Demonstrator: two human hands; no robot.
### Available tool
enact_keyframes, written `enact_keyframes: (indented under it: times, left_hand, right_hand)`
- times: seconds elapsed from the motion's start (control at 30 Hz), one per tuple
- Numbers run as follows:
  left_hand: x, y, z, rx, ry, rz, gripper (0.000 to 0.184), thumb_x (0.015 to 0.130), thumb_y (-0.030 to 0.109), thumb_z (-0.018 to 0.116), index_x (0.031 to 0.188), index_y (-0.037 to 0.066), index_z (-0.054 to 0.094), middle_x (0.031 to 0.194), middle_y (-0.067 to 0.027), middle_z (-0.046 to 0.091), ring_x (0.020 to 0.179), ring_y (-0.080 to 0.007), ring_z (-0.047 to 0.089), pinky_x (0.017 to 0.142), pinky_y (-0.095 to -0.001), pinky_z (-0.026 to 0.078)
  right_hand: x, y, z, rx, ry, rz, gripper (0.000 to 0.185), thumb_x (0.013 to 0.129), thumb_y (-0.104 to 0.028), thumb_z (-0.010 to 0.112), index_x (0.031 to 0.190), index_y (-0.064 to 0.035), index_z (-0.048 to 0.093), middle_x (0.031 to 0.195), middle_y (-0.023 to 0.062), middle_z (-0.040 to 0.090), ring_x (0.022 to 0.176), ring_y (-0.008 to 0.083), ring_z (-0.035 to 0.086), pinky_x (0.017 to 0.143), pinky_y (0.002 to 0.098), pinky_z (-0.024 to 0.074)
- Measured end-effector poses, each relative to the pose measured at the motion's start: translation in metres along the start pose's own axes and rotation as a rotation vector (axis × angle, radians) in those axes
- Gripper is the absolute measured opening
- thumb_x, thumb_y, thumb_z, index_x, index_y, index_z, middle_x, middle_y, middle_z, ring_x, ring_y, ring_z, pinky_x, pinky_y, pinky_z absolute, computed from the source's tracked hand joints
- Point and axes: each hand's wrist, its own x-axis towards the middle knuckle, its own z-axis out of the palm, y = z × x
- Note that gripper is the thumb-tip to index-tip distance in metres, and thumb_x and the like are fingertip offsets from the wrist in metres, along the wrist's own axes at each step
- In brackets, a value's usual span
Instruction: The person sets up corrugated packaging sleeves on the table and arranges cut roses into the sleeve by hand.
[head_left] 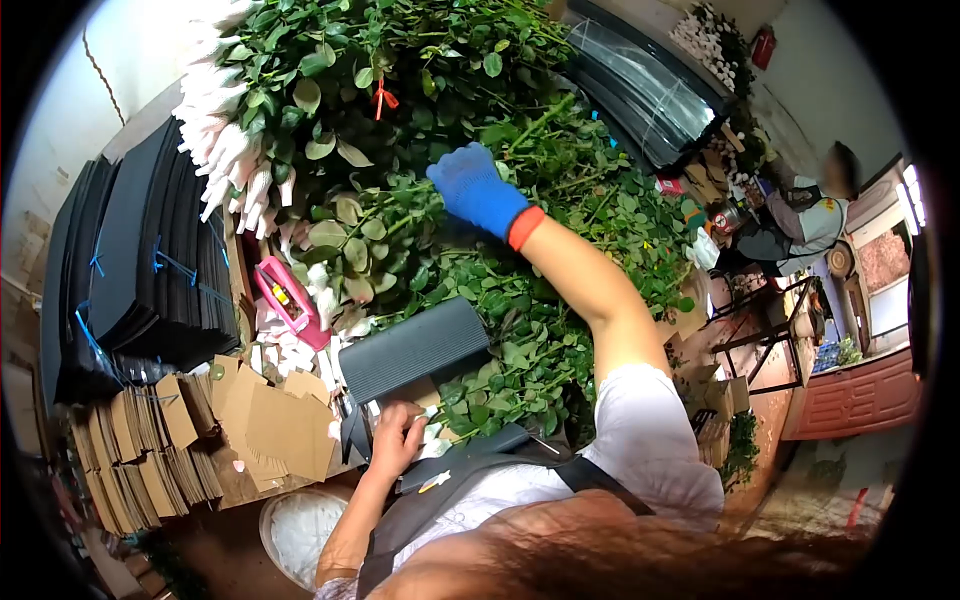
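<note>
Stems (515, 350), leafy and loose, lie beyond and beside the grey corrugated sheet (415, 350), seemingly left to handle; white-sleeved ends (225, 140) stacked farther past it look finished. Beyond the sheet, the gloved right hand (475, 190) is balled over leaves; the bare left hand (394, 438), at its near edge, half-curls. Whether either grasps anything cannot be told.

Whitish wall (130, 50), bright window (911, 200), reddish panelled door (860, 398)
</note>
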Motion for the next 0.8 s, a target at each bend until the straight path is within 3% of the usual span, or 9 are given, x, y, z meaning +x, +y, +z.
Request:
enact_keyframes:
  times: [0.07,0.17,0.2,0.3,0.33,0.43,0.57,0.67,0.8]
  left_hand:
    - [0.002,0.001,0.003,-0.003,0.012,-0.012,0.015,0.09,0.012,0.071,0.1,0.004,0.065,0.1,-0.0135,0.066,0.094,-0.0358,0.062,0.081,-0.0425,0.05]
    - [0.0,0.003,0.003,-0.01,0.004,-0.048,0.015,0.09,0.014,0.071,0.101,0.005,0.065,0.101,-0.0126,0.066,0.094,-0.0361,0.061,0.082,-0.0431,0.049]
    - [-0.001,0.001,0.003,-0.005,-0.005,-0.047,0.015,0.09,0.014,0.071,0.101,0.005,0.065,0.101,-0.0126,0.066,0.095,-0.0359,0.061,0.082,-0.0431,0.049]
    - [0.003,0.001,0.003,0.013,0.002,-0.027,0.015,0.091,0.014,0.071,0.101,0.005,0.065,0.101,-0.0126,0.066,0.096,-0.0357,0.061,0.083,-0.0431,0.049]
    - [0.001,0.003,0.003,0.02,0.003,-0.029,0.015,0.091,0.014,0.071,0.101,0.005,0.065,0.101,-0.0126,0.066,0.096,-0.0357,0.061,0.083,-0.043,0.049]
    - [-0.001,-0.002,0.005,0.035,0.014,-0.027,0.016,0.09,0.016,0.071,0.101,0.006,0.066,0.102,-0.0126,0.066,0.098,-0.035,0.061,0.084,-0.0438,0.049]
    - [-0.002,-0.002,0.007,0.028,0.03,-0.028,0.016,0.09,0.016,0.071,0.1,0.005,0.066,0.102,-0.0131,0.066,0.099,-0.0361,0.06,0.084,-0.0446,0.049]
    - [-0.002,-0.004,0.006,0.037,0.022,-0.02,0.015,0.09,0.016,0.071,0.1,0.006,0.066,0.103,-0.0136,0.065,0.098,-0.0375,0.059,0.084,-0.0448,0.048]
    - [-0.002,-0.006,0.006,0.018,0.021,-0.018,0.017,0.089,0.015,0.073,0.101,0.006,0.066,0.102,-0.0134,0.066,0.096,-0.0363,0.06,0.082,-0.0443,0.049]
  right_hand:
    - [-0.011,-0.007,0.004,0.039,0.189,-0.001,0.011,0.089,-0.024,0.067,0.095,-0.0146,0.068,0.084,0.0086,0.067,0.083,0.0297,0.066,0.078,0.0439,0.0498]
    - [-0.009,-0.009,0.035,0.062,0.109,0.006,0.015,0.086,-0.028,0.071,0.094,-0.0161,0.068,0.086,0.0079,0.067,0.085,0.0297,0.065,0.081,0.0436,0.0491]
    - [-0.004,-0.009,0.039,-0.084,0.037,0.041,0.016,0.086,-0.028,0.071,0.098,-0.0172,0.068,0.09,0.0072,0.067,0.086,0.0294,0.064,0.084,0.0432,0.0484]
    - [-0.018,-0.018,0.018,0.039,0.307,-0.009,0.015,0.086,-0.027,0.071,0.097,-0.0166,0.069,0.091,0.0075,0.068,0.088,0.0288,0.066,0.086,0.0428,0.0487]
    - [-0.019,-0.018,0.032,0.022,0.297,0.003,0.011,0.091,-0.018,0.062,0.098,-0.0178,0.071,0.094,0.0051,0.071,0.096,0.0261,0.069,0.085,0.0399,0.0494]
    - [-0.025,-0.01,0.073,-0.001,-0.134,0.153,0.014,0.09,-0.017,0.062,0.1,-0.0173,0.071,0.095,0.0049,0.071,0.095,0.0263,0.068,0.087,0.0401,0.0495]
    - [-0.08,-0.015,0.076,0.002,-0.189,0.053,0.026,0.089,-0.021,0.064,0.114,-0.0157,0.07,0.11,0.0085,0.069,0.103,0.0279,0.067,0.09,0.0439,0.0506]
    - [-0.144,-0.021,0.112,0.12,0.134,-0.098,0.03,0.09,-0.026,0.061,0.117,-0.0148,0.065,0.116,0.0109,0.065,0.104,0.0309,0.066,0.089,0.0456,0.0508]
    - [-0.175,-0.022,0.067,0.392,-0.406,0.041,0.034,0.093,-0.032,0.055,0.122,-0.0156,0.061,0.124,0.0121,0.062,0.104,0.0318,0.065,0.09,0.0461,0.051]
